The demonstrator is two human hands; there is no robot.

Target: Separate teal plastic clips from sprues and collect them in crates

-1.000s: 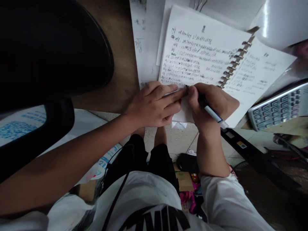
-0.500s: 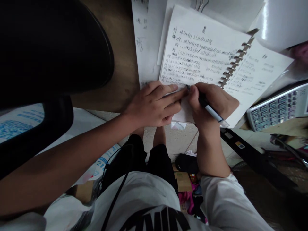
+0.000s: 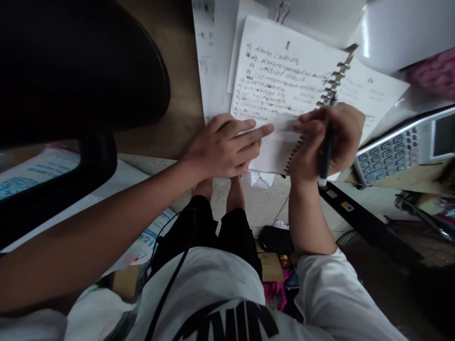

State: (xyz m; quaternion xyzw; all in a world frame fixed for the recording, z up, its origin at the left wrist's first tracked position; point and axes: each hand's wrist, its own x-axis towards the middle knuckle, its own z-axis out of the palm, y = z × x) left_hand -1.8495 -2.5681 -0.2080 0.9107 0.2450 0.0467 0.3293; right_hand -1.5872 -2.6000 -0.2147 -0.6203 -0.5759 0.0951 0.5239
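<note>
A notebook [image 3: 280,90] lies on the desk [image 3: 177,94], with a calculator [image 3: 394,154] to its right.

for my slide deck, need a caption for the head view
Left hand flat on a handwritten spiral notebook, right hand gripping a pen, calculator alongside.

Dim overall, underexposed. Brightest patch is the notebook [image 3: 280,80] page; glare on the white sheet [image 3: 398,28] above-right of it. Left of notebook a black shape, no detail. Wide-angle bending at edges; handwriting soft.
</note>
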